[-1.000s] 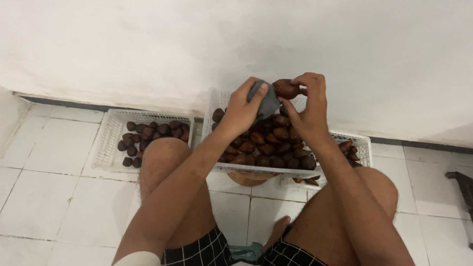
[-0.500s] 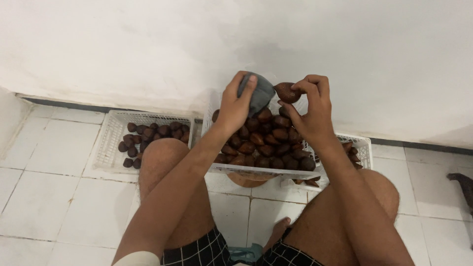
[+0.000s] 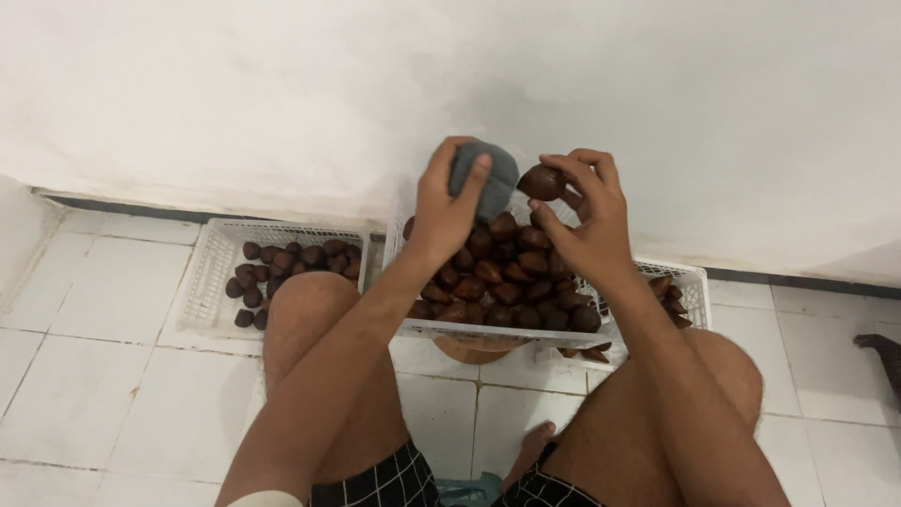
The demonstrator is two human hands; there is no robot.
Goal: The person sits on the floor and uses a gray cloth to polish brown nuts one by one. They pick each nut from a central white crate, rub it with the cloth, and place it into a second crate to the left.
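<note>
The brown scaly fruit sits pinched in the fingertips of the right hand, held up above the heaped middle basket and close against the grey cloth.

Going left to right: a white basket on the tiled floor holds a thin layer of the same dark fruit. Next comes the left hand, raised with its wrist bent back, thumb and fingers closed round the grey cloth so that the wad bulges above them. The cloth and the fruit look to be just touching, though I cannot tell for sure. The right hand follows, palm turned away, fingers curled and clamped on the fruit from above and the side. Furthest right, a third basket shows only a few pieces.

The grip on the fruit is a fingertip one only; I judge that a firm rub from the cloth could twist it loose and drop it back into the pile, where it would be lost among the others. The scaly skin might also snag the cloth.
</note>
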